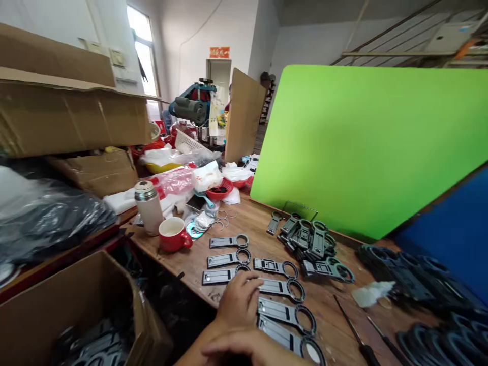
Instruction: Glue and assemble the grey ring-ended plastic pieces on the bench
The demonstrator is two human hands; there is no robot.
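Observation:
My left hand (238, 303) is over the table among rows of flat grey plastic parts, each with a black ring at one end. Its fingers are bent and close together, touching or just above the near end of one grey part (275, 286); anything inside them is hidden. My right hand (244, 341) crosses in front of the left wrist at the bottom edge, its fingers mostly out of sight. Left of my hands lie more ringed parts (220, 276). Closer to me on the right is another grey part (280, 334), with a round white piece inside its ring.
A red mug (172, 241) and a thermos (148, 207) stand at the left edge. Ringed parts are piled (310, 239) by a green board (362, 147). Screwdrivers (354, 325), a small white bottle (371, 294) and dark stacked rings (438, 345) lie right. A carton (72, 295) is lower left.

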